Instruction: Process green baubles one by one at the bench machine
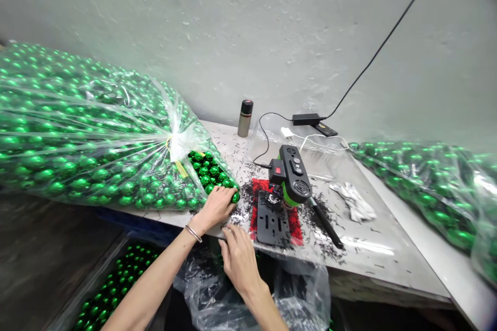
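Note:
My left hand [218, 207], with a bracelet at the wrist, reaches to an opening in the big clear bag [116, 134] of shiny green balls. Its fingers are curled on a green ball [235, 197] at the edge of the opening. Close by on the right, my right hand [237, 256] is at the table's front edge, above a clear plastic bag [209, 289]. Its fingers are bent and partly apart, and no object shows in them. A black device [295, 173] stands over a slotted black plate [273, 222] on a red mat [295, 226], right of my hands.
Behind are a bottle [245, 119] and a black power adapter [306, 119] with cables. White gloves [354, 201] lie right of the device's black handle [328, 225]. Small black pieces litter the table [392, 253]. Another bag of green balls [430, 191] lies far right; more balls [116, 284] are below left.

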Available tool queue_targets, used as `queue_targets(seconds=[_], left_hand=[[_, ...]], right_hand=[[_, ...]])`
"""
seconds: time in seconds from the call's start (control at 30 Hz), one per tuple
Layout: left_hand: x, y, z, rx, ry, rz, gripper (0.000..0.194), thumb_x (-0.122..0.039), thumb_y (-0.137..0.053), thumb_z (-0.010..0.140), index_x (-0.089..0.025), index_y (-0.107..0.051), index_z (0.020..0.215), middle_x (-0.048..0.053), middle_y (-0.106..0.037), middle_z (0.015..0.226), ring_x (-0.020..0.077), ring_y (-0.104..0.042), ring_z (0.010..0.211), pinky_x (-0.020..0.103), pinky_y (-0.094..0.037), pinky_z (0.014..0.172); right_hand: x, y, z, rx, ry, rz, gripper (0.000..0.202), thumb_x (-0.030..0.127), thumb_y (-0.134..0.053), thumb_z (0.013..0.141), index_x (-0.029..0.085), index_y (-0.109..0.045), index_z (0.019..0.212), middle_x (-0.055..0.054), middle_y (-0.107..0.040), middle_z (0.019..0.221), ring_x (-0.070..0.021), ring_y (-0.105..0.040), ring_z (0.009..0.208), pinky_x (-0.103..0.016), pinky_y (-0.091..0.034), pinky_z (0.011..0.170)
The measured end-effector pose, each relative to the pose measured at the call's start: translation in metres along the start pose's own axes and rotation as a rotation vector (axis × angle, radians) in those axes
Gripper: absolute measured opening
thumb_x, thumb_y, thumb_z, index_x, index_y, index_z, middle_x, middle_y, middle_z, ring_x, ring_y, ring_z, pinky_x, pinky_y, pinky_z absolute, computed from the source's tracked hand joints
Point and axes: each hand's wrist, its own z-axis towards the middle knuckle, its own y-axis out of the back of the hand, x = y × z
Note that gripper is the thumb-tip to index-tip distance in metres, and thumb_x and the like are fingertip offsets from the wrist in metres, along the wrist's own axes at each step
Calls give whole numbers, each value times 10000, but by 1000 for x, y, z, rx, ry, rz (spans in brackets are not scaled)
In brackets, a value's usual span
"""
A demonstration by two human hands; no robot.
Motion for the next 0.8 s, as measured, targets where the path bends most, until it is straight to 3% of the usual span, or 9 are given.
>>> queue_targets(seconds=[0.13, 0.4, 0.6, 0.8], left_hand=[[-1, 7, 6, -132, 133, -283, 348, -238, -597, 895, -182, -563, 1237, 118, -698, 1139, 281, -650, 1042, 444, -486, 939], [-4, 10, 18, -302, 460, -1122, 460, -466, -690, 816, -190, -547, 1155, 69, -695, 1073, 216, -679, 1022, 370, -550, 926], [-14, 24, 4, -171, 584, -1627, 440, -437, -669, 861, -169, -625, 1207, 99, -738, 1056, 196, -711, 894, 330, -592, 817], [-37, 26, -11, -76, 717, -1914, 315, -298, -571, 931, -142, -675, 1184, 125, -760, 1072, 178, -723, 856, 311, -613, 821]], right_hand=[[7, 1, -9, 15, -3, 26, 293, 171, -460, 963, 204, -620, 1206, -113, -702, 1165, -237, -681, 1064, -405, -591, 906], [10, -12, -8, 11, 23, 59, 356, 162, -504, 945, 206, -594, 1287, -104, -712, 1205, -224, -696, 1099, -382, -607, 933], [10, -9, -1, 18, 22, 79, 320, 154, -491, 946, 195, -601, 1243, -103, -717, 1176, -226, -704, 1064, -369, -619, 901], [13, 7, -6, 76, 38, 130, 344, 138, -461, 943, 176, -579, 1264, -101, -719, 1165, -219, -708, 1045, -351, -625, 898]])
